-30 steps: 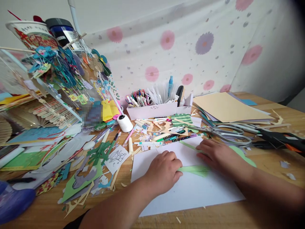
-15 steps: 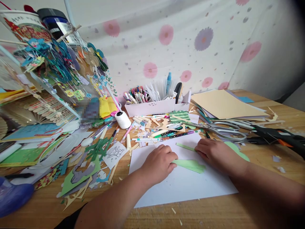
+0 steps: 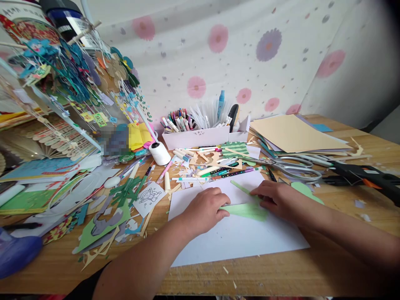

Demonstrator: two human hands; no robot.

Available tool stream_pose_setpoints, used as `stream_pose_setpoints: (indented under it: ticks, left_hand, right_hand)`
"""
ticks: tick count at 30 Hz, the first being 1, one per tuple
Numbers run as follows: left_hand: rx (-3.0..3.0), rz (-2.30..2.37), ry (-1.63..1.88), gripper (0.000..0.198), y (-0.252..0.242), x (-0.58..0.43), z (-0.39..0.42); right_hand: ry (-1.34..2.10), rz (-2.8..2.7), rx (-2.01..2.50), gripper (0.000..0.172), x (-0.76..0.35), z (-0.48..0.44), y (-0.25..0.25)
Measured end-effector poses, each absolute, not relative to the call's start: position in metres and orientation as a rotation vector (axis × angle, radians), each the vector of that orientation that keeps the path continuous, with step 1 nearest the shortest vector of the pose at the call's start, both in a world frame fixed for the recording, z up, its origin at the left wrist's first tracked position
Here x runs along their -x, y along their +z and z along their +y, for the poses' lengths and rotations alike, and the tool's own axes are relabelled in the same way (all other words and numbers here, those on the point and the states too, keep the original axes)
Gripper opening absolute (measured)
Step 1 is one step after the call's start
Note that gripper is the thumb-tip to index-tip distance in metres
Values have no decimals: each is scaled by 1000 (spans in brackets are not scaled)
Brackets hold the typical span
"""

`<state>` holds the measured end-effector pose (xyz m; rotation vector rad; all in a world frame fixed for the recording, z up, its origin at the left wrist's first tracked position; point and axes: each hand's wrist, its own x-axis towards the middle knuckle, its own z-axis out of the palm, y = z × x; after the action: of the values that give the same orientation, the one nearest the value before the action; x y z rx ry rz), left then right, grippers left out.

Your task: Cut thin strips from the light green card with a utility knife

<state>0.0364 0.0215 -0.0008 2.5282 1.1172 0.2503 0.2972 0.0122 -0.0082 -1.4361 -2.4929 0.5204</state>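
Note:
A white sheet of paper point(image 3: 212, 246) lies on the table under both hands. On it is a light green paper piece point(image 3: 245, 211), with my left hand point(image 3: 208, 208) closed at its left end, thumb and forefinger together there. My right hand point(image 3: 279, 202) has its fingers bent and pressed together on the lower end of a narrow green paper strip point(image 3: 240, 187). Its fingertips also sit close above the right part of the wider piece; whether they touch it is hidden. Part of a rounded green paper shape point(image 3: 306, 192) shows beyond my right wrist.
Scissors point(image 3: 293, 168) and a black glue gun point(image 3: 365, 179) lie to the right, near stacked coloured paper point(image 3: 296, 133). Behind stand a white box point(image 3: 196, 138) of pens and a thread spool point(image 3: 160, 153). Paper scraps point(image 3: 106, 227) and a drawn card point(image 3: 149, 198) are at left.
My right hand has shifted slightly left. The narrow strip slants more steeply, and the wider green piece shows broader between my hands. The whole view has shifted a little.

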Motion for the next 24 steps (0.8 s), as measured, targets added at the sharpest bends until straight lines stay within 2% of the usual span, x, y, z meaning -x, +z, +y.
stream_pose_setpoints:
  ticks: [6, 11, 15, 20, 24]
  left_hand:
    - [-2531, 1130, 216, 10, 0, -38, 20]
    - [-2521, 1122, 217, 15, -1, -38, 21]
    - [-2505, 1130, 246, 17, -2, -37, 22]
    - [-2498, 1204, 292, 33, -2, -34, 23]
    - [-2513, 1185, 269, 29, 0, -34, 22]
  right_hand:
    - [789, -2145, 1455, 33, -296, 9, -4]
    - [1112, -2228, 1348, 25, -286, 0, 8]
    - [994, -2422, 1266, 25, -278, -4, 17]
    - [865, -2527, 1263, 28, -275, -2, 17]
    - [696, -2560, 1298, 28, -275, -1, 9]
